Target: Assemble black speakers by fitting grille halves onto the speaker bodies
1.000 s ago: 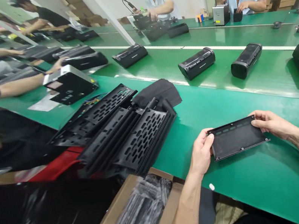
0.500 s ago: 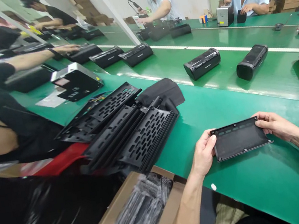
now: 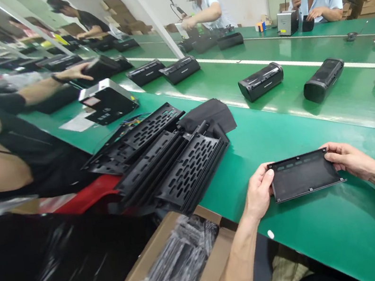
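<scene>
Left hand (image 3: 259, 191) and right hand (image 3: 346, 158) apart, both in thumb-topped pinches.

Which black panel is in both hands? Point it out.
The black panel gripped by the left hand and right hand; the other panels lie piled to its left.

Green workbench (image 3: 267, 141) — stacked slotted black panels (image 3: 192, 168), dark sheets (image 3: 209, 114), a boxy device (image 3: 109, 101), small white piece (image 3: 270, 234) near the edge
</scene>
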Action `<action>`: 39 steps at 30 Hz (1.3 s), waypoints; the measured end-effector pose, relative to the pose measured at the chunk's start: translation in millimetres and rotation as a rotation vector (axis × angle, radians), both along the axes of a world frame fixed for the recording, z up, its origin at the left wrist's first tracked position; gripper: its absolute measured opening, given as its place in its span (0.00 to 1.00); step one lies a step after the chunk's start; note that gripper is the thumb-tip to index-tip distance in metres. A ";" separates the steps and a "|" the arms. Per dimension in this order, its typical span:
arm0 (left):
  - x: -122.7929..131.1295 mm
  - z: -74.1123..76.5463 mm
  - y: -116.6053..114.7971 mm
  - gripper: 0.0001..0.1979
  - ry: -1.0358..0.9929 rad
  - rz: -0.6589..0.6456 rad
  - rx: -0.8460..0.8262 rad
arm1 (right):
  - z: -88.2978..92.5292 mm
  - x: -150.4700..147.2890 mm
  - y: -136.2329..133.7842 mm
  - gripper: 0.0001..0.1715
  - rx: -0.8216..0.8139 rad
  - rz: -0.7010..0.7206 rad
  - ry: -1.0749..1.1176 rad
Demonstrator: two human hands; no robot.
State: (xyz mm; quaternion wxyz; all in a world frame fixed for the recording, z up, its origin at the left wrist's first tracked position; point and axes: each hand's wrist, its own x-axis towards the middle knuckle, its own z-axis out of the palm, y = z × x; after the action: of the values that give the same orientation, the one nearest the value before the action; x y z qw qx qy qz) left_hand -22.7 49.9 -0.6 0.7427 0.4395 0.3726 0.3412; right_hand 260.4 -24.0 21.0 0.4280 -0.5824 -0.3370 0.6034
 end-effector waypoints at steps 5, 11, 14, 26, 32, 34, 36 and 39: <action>0.7 0.1 0.2 0.27 0.034 0.010 0.018 | -0.8 1.5 -0.2 0.26 -0.001 0.012 -0.009; -1.1 -4.2 1.5 0.26 0.001 0.009 0.025 | -0.8 0.6 0.7 0.23 -0.009 -0.005 0.048; -3.5 -8.7 2.3 0.26 -0.003 0.001 0.013 | -0.9 -0.4 0.9 0.22 0.012 -0.003 0.055; -2.4 -3.1 1.8 0.29 -0.003 0.009 -0.022 | -0.4 -0.4 0.3 0.21 0.022 -0.012 0.096; -9.3 18.5 3.6 0.27 -0.247 -0.090 -0.313 | 7.7 8.8 2.7 0.24 -0.040 0.048 0.309; -7.1 26.1 3.0 0.27 -0.348 -0.199 -0.487 | 11.6 7.9 6.2 0.24 -0.056 0.121 0.344; -0.3 29.0 0.8 0.29 -0.409 -0.354 -0.621 | 17.0 4.5 12.3 0.23 -0.072 0.208 0.353; 11.6 25.0 -4.3 0.41 -0.456 -0.714 -0.787 | 29.8 5.3 26.4 0.22 -0.095 0.364 0.303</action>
State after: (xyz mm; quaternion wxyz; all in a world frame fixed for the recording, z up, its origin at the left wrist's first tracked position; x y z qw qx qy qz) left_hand -11.1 45.5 24.3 0.9809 0.1439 0.1305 -0.0086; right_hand 265.7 2.4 50.8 0.3301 -0.4341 -0.3395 0.7663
